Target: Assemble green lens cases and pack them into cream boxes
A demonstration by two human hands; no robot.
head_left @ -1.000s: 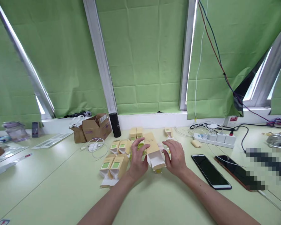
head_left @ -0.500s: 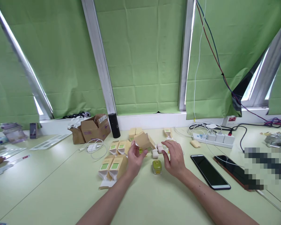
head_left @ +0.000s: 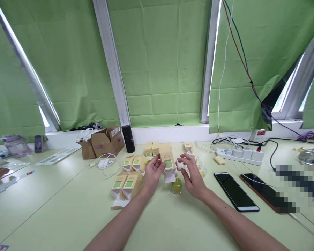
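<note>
Left hand (head_left: pixel 153 174) pinches a tan carton (head_left: pixel 166 154) by its left edge, over the table (head_left: pixel 162 223). Right hand (head_left: pixel 195 176), fingers half-spread and empty, stands just beside the carton. Green-topped jar (head_left: pixel 176 186) rests between both hands.

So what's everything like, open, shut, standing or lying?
Small box, held, lower flap open
Left hand, gripping it
Right hand, open
Green jar, upright
Front two boxes, white flap out
Cardboard box, flaps open
Black cylinder, upright
White-edged phone, flat, screen dark
Brown-edged phone, flat, screen dark
Power strip, plugs in
Green blinds, down
</note>
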